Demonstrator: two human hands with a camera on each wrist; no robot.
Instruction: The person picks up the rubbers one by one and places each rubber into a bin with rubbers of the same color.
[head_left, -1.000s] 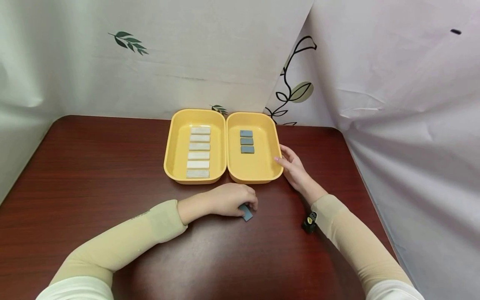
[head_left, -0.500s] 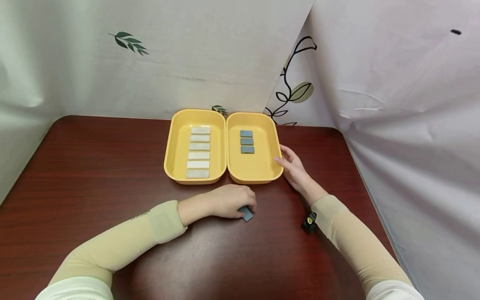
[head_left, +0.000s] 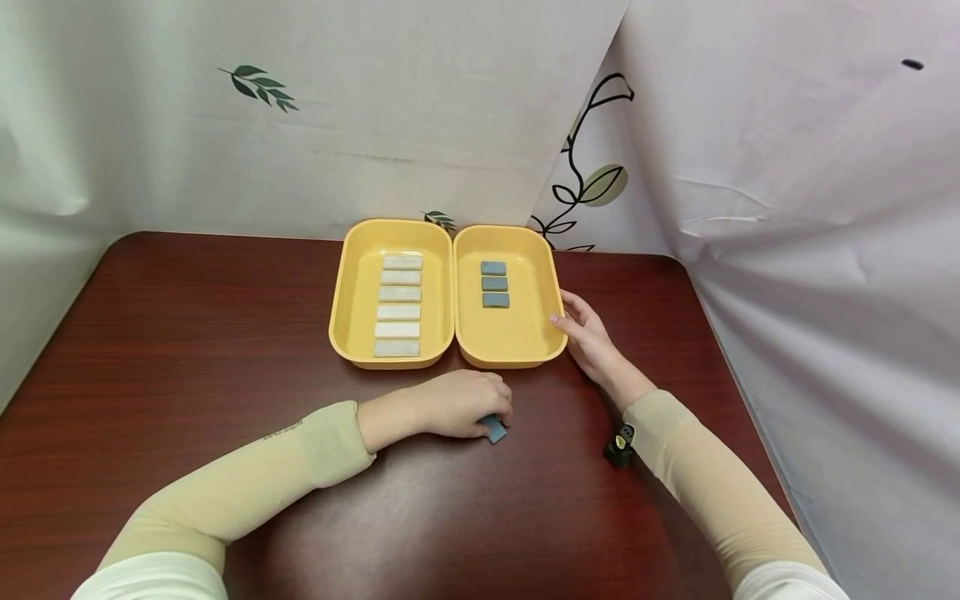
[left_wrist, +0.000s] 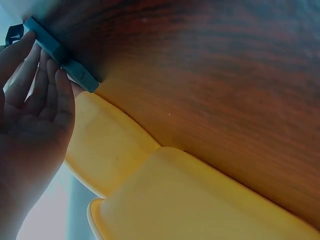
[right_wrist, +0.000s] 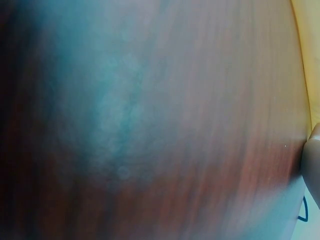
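Note:
Below the two yellow trays, my left hand (head_left: 461, 403) pinches a blue-grey rectangular block (head_left: 494, 429) close to the tabletop. Its fingers cover part of the block. In the left wrist view, a second blue-grey piece (left_wrist: 81, 76) lies end to end with the block (left_wrist: 46, 39) under my thumb. My right hand (head_left: 592, 340) grips the right wall of the right yellow tray (head_left: 517, 362), thumb over the rim and fingers outside. Three blue-grey blocks (head_left: 495, 284) lie in a column in that tray. Several whitish blocks (head_left: 399, 312) form a column in the left yellow tray (head_left: 339, 321).
The trays stand side by side at the back of a dark red-brown table (head_left: 225, 350). Behind them hangs a pale curtain (head_left: 420, 108) with leaf prints, and more pale cloth (head_left: 810, 250) borders the right edge. A small black device (head_left: 618, 447) sits by my right wrist.
The fingers of my left hand have shifted very slightly over the block, covering a little more of it. My right hand and the trays stay in place.

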